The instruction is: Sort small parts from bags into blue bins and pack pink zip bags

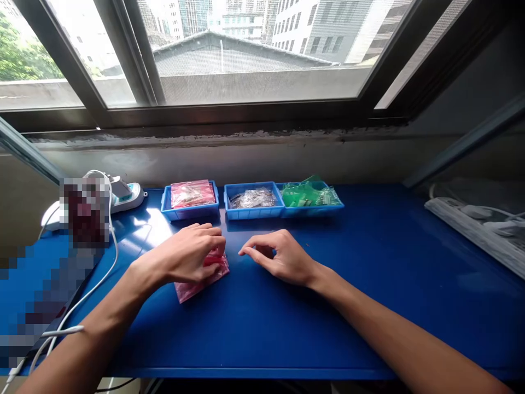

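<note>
A pink, see-through plastic bag [186, 291] lies at a slant on the blue table. My left hand [191, 254] curls over it, thumb and fingers closed around its upper side, where the plastic is raised in a fold. Part of the bag is hidden under the palm. To the right, my right hand [283, 256] hovers apart from the bag with fingers bent. Its thumb and index fingertip come together, and I see nothing between them.
Along the back stand blue trays: one with pink bags [191, 193], one with small shiny clear packets [256, 198], one with green bags [305, 192]. A power strip [129, 198] and white cable [115, 241] lie left. White plugs [498, 227] are at right.
</note>
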A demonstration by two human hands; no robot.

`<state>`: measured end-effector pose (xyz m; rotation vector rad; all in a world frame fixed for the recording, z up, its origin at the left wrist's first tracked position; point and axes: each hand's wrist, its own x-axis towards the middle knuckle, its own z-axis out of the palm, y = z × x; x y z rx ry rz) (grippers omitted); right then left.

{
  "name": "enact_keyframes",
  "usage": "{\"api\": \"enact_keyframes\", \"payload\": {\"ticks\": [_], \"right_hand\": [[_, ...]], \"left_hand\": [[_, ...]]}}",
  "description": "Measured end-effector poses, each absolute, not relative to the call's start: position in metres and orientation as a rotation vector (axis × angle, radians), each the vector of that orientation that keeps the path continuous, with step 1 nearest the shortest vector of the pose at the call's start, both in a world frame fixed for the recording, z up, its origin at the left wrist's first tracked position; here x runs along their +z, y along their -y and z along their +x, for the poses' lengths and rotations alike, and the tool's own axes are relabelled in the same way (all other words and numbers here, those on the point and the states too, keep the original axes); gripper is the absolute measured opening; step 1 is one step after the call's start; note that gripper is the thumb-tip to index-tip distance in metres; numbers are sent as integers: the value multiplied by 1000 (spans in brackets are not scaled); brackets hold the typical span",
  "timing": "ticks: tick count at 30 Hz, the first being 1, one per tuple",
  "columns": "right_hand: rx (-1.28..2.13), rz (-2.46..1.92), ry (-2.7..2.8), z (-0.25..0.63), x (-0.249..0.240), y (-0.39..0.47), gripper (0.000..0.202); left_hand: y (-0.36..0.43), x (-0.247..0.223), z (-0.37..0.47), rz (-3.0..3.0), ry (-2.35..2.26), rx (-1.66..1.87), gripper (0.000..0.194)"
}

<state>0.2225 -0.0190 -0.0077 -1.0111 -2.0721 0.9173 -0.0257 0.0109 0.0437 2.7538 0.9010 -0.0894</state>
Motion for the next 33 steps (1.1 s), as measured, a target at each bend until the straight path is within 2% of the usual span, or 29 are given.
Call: {"api": "enact_keyframes", "payload": {"ticks": [4, 8, 12, 18, 27, 33], "right_hand": [[834, -1042, 2033, 224, -6, 19, 24], [839, -1035, 1961, 222, -1, 23, 26], [839, -1000, 1916, 217, 1, 27, 18], [909, -1112, 1501, 219, -1, 23, 25], [1068, -1141, 1273, 223, 0, 12, 37], [1127, -1150, 1279, 226, 0, 10, 41]], "left_hand": [[-14, 49, -25, 2592, -871, 188, 13], [-11, 55, -19, 2166, -861, 510, 21], [-10, 49, -11, 1846, -876, 555, 33], [-19, 24, -8, 1440, -974, 733, 49], [-14, 20, -1, 1367, -1045, 963, 43], [-14, 20, -1, 1356, -1038, 953, 43]]}}
